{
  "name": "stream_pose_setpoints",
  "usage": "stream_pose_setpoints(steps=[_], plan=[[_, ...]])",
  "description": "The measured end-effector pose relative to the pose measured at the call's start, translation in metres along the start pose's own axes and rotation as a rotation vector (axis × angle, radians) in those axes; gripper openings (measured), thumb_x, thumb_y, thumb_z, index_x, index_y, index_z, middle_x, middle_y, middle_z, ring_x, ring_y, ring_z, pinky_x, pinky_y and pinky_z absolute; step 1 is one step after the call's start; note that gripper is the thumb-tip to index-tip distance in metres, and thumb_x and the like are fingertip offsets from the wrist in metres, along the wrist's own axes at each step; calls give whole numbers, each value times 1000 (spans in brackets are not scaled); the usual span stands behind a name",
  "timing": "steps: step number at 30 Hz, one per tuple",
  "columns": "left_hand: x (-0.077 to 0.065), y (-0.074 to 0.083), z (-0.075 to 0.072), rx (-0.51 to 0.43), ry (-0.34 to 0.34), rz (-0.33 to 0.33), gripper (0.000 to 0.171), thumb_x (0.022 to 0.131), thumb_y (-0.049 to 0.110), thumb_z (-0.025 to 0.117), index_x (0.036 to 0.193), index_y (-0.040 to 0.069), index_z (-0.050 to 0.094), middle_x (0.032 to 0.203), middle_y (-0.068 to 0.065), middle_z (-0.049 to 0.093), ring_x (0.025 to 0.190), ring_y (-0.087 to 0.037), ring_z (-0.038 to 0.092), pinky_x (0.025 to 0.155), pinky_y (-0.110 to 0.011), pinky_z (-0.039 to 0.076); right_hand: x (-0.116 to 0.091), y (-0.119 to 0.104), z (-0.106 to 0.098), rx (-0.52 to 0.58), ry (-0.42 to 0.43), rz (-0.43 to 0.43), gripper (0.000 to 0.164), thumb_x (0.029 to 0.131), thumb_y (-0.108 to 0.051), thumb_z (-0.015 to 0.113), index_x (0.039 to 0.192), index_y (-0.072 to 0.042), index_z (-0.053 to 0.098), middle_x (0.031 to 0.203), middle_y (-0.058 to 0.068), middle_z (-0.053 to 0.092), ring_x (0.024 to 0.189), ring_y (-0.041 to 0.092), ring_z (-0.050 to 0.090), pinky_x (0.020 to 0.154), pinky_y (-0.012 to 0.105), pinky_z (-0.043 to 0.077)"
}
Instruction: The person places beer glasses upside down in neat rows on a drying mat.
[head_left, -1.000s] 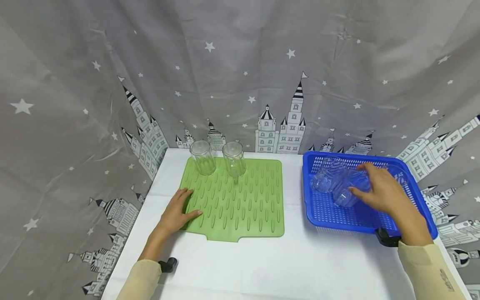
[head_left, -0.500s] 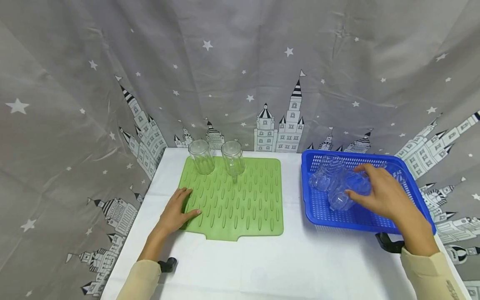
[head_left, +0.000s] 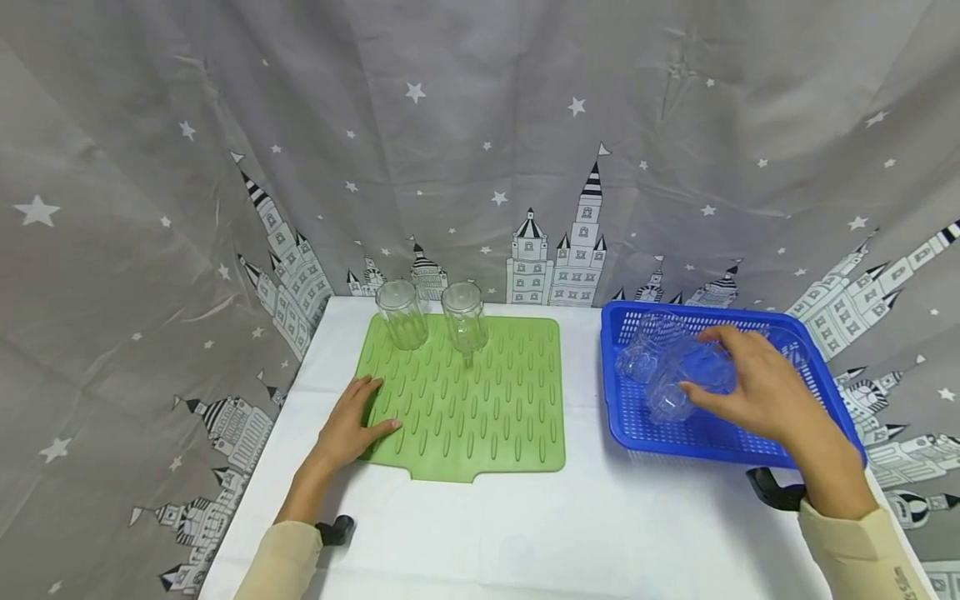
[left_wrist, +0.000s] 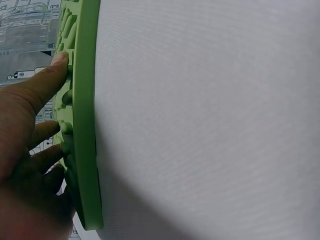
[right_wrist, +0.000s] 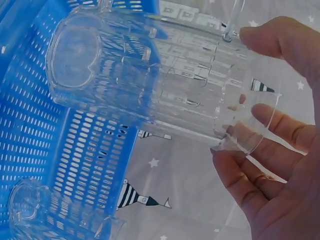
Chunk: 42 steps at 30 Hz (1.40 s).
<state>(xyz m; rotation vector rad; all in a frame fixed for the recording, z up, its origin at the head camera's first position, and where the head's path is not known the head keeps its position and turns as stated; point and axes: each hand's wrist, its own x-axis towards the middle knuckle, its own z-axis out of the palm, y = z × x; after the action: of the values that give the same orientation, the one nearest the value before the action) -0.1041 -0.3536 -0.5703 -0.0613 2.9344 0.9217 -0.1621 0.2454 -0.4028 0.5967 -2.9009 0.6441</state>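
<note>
My right hand (head_left: 761, 387) pinches a clear glass mug (head_left: 688, 379) near its mouth, over the blue basket (head_left: 697, 452). In the right wrist view the thumb is on one side and the fingers on the other; the mug (right_wrist: 135, 75) lies tilted, base away from the palm. Beside it in the basket is another clear mug (head_left: 637, 361). My left hand (head_left: 349, 425) rests with loosely spread fingers on the left edge of a green ridged mat (head_left: 480, 417). Two glass mugs (head_left: 405, 318) stand side by side at the mat's back left.
A white cloth (head_left: 570, 533) covers the table beneath mat and basket. Behind hangs a grey curtain (head_left: 450, 167) printed with stars and castles. More clear glass shows at the basket's right end, partly hidden by my right hand.
My right hand has shifted a little to the left, and the mug it grips has moved left and tilted with it. The left hand has stayed on the mat's edge.
</note>
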Motion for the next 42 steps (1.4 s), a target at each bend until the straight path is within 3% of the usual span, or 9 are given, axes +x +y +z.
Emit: stream_pose_setpoints(steps=[6, 15, 23, 27, 30, 34, 42], plan=[[0, -1, 1, -11, 13, 15, 91, 94, 40, 82, 164, 2, 38, 174, -30, 27, 164, -55, 14, 128, -78, 21, 1, -8, -1, 18, -6, -4, 71, 84, -40, 92, 139, -9, 59, 124, 20, 67, 112, 39, 59, 87, 64, 55], [-2, 1, 2, -4, 10, -16, 91, 97, 37, 81, 166, 0, 35, 175, -29, 25, 166, -53, 12, 132, -73, 19, 4, -20, -3, 33, -18, -11, 72, 86, -42, 90, 142, -11, 57, 129, 19, 66, 115, 38, 58, 89, 66, 55], [-8, 10, 5, 50, 24, -25, 84, 102, 35, 75, 165, -4, 35, 173, -30, 30, 162, -55, 20, 132, -72, 21, 7, -22, -1, 35, 8, -52, 71, 85, -40, 91, 141, -11, 58, 126, 15, 68, 113, 33, 58, 89, 58, 55], [-12, 16, 6, 62, 43, -16, 82, 102, 34, 75, 163, -6, 37, 171, -31, 32, 162, -55, 22, 133, -72, 16, 9, -27, -1, 39, 16, -61, 71, 85, -41, 91, 141, -12, 59, 124, 14, 68, 112, 31, 58, 89, 57, 55], [-12, 22, 9, 61, 59, 6, 81, 102, 34, 75, 162, -6, 38, 170, -31, 35, 161, -54, 26, 133, -71, 20, 10, -31, -2, 51, 20, -53, 71, 83, -38, 92, 141, -13, 60, 122, 14, 69, 112, 31, 58, 90, 56, 55], [-12, 31, 14, 20, 76, 45, 79, 102, 33, 75, 163, -3, 40, 169, -29, 38, 160, -52, 31, 131, -69, 29, 11, -35, -2, 65, 18, -40, 71, 83, -37, 93, 142, -14, 60, 125, 14, 69, 113, 31, 58, 92, 57, 56], [-16, 56, 29, -128, 16, 83, 72, 104, 34, 73, 164, 7, 43, 171, -24, 39, 164, -47, 27, 133, -69, 26, 13, -41, -1, 78, 19, -44, 73, 83, -35, 93, 144, -15, 58, 129, 14, 67, 117, 32, 60, 92, 61, 58]])
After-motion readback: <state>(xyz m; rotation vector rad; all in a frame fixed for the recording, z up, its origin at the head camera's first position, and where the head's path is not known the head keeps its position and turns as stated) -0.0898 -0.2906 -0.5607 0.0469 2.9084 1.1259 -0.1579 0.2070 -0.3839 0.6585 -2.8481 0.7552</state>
